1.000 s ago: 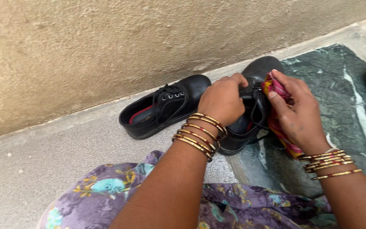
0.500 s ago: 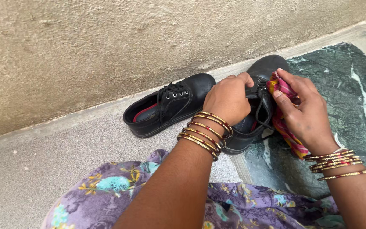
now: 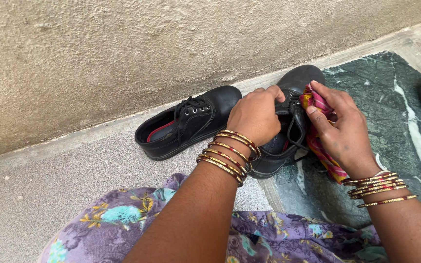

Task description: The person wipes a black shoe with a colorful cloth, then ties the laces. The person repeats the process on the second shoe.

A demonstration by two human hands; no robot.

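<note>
Rough beige plastered wall (image 3: pixel 123 58) fills the upper frame, running diagonally to the upper right. Below it, a speckled grey stone floor (image 3: pixel 49 195). Dark green marble slab (image 3: pixel 381 112) with white veins at right. Soft, even daylight, no hard shadows.

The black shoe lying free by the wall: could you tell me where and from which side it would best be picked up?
Probably at the heel collar of the free black shoe, coming from above on its left end. The opening gapes upward there, showing the red lining, so fingers can hook the rim. The toe end lies close to the left hand, leaving less room.
</note>
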